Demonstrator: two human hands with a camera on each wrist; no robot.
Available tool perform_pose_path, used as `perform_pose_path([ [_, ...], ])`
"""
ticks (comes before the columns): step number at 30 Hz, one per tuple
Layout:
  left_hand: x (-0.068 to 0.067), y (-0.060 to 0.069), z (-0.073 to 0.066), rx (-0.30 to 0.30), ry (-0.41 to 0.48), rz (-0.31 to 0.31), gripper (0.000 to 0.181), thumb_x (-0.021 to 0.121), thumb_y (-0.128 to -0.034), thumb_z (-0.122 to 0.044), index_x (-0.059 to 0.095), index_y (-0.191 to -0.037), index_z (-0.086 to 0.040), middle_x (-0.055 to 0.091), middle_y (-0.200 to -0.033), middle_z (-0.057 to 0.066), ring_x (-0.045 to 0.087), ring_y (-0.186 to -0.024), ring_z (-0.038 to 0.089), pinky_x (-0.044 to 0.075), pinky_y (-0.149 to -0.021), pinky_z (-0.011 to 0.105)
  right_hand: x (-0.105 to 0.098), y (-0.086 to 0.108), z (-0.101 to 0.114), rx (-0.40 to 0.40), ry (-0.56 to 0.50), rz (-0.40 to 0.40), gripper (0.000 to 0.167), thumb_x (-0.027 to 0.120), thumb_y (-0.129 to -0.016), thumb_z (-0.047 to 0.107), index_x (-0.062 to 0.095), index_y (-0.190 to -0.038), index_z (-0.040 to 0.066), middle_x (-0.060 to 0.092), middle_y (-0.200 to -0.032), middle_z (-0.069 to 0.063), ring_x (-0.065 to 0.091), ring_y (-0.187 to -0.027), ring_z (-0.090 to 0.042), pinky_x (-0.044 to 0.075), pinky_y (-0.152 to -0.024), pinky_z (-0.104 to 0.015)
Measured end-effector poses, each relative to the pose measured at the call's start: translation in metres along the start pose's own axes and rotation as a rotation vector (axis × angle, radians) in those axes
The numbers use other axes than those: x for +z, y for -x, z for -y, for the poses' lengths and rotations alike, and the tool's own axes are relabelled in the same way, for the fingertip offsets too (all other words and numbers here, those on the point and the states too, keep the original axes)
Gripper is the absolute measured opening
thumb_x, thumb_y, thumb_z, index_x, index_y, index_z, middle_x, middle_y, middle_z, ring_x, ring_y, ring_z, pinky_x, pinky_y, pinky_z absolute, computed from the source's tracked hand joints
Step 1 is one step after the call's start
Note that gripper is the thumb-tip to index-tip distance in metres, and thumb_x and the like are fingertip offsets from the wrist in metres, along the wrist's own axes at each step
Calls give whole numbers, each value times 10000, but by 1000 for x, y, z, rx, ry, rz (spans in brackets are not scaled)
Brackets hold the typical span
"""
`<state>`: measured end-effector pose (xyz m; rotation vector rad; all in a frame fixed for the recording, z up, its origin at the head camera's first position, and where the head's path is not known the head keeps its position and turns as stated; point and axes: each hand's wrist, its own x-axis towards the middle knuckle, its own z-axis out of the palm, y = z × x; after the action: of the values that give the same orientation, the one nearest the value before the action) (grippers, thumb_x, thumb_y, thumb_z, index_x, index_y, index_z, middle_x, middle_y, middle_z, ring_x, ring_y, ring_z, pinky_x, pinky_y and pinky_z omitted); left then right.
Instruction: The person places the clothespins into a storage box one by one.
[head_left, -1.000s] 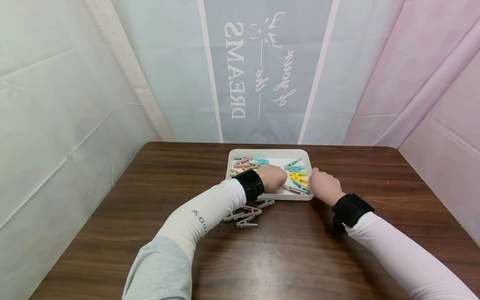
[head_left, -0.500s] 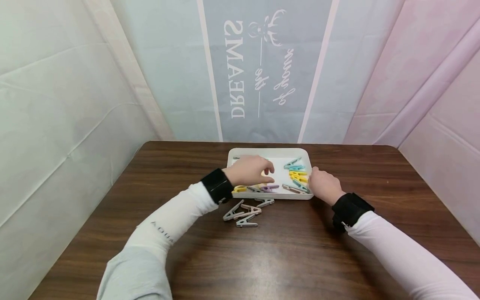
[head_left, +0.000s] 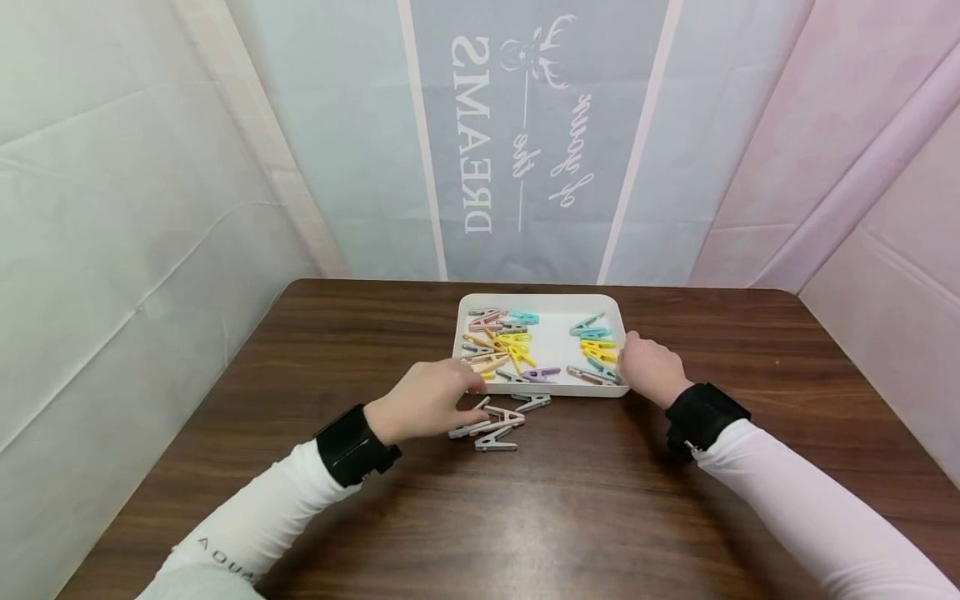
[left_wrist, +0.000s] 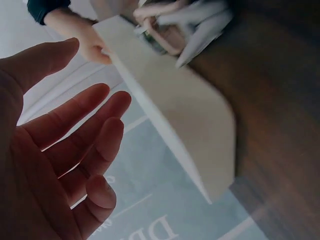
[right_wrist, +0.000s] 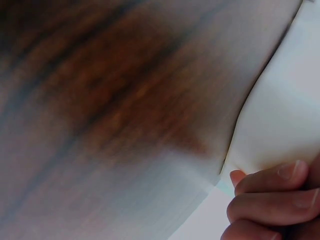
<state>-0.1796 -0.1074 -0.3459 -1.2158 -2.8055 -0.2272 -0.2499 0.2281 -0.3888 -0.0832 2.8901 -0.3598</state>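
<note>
My left hand point(head_left: 427, 400) hovers just left of several loose clothespins on the table, fingers apart and softly bent. Nothing shows in its palm in the left wrist view. Those loose clothespins point(head_left: 497, 442) are grey and pale pink and lie before a white tray point(head_left: 558, 342). My right hand point(head_left: 652, 371) grips the tray's right wall; its fingers point(right_wrist: 272, 182) curl against the white side in the right wrist view. Inside the tray, yellow clothespins point(head_left: 519, 357), a purple clothespin point(head_left: 538, 376) and pink ones point(head_left: 487, 320) gather at the left. Blue, yellow and brownish ones line the right side.
The brown wooden table point(head_left: 540, 517) extends around the tray on every side. Behind its far edge hangs a grey-blue printed cloth point(head_left: 525, 167), with pale cloth walls at left and right.
My left hand has drawn back from inside the tray, moving left and towards me to the loose clothespins. A purple clothespin shows at the tray's front. The right hand stays put.
</note>
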Motion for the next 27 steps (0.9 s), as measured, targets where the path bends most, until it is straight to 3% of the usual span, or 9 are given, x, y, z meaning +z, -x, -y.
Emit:
perform_pose_path([
  [9,17,16,3,-61,16,127,401,792,-790,-379,703,-1105,-147,659,-1023,-36,546,-870,108,460,-665,291,2,-1,0,-7,-6,1,375,448,-1003,145,383,-1213,-158,558,-832,-200,530,-660,-298,415,-544,-357],
  [17,29,20,5,-43,-48,95,381,808,-776,-290,685,-1092,-116,661,-992,-9,565,-865,148,469,-650,307,0,-2,-1,2,-17,7,388,447,-1003,156,373,-1218,-158,551,-844,-206,531,-681,-309,421,-556,-372],
  [21,33,16,3,-49,-107,57,328,791,-774,-250,688,-1044,-95,666,-953,1,569,-827,163,457,-602,299,0,-1,-2,-3,-12,7,388,450,-1004,155,374,-1216,-161,552,-845,-209,531,-677,-308,424,-554,-373],
  [27,37,6,0,-67,-165,67,291,774,-800,-291,694,-1008,-103,668,-900,-11,573,-818,159,450,-584,298,1,0,-2,-8,-9,-4,385,440,-1007,154,380,-1213,-166,555,-833,-203,529,-665,-301,419,-547,-366],
])
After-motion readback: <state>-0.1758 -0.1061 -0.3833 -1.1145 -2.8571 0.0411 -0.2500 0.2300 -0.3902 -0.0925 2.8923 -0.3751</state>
